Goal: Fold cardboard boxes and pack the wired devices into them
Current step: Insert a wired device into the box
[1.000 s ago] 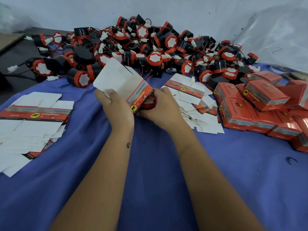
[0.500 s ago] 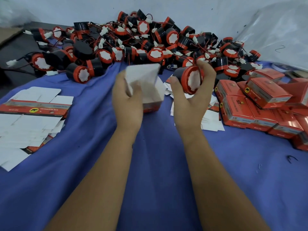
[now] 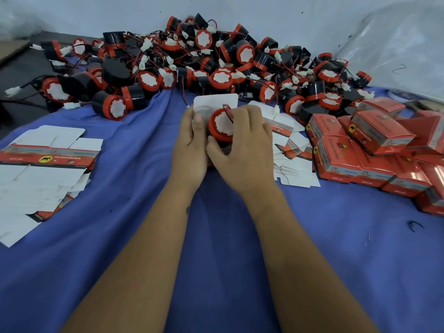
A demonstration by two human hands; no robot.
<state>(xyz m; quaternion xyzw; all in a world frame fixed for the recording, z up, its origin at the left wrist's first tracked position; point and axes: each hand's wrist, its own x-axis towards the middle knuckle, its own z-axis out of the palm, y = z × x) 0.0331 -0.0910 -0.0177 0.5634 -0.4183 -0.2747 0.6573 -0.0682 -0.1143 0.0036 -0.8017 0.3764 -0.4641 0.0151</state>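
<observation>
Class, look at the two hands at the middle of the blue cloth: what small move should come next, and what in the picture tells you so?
Probably push the device fully down into the box. The right hand grips the device at the box's mouth, its red rim and white face exposed, while the left hand holds the box with its white flap up. Its red wire loops loose on top, so tuck that in too.

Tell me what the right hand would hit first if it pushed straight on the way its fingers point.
The right hand points up-left, so probably the white box flap behind the device it grips; depth is uncertain.
</observation>
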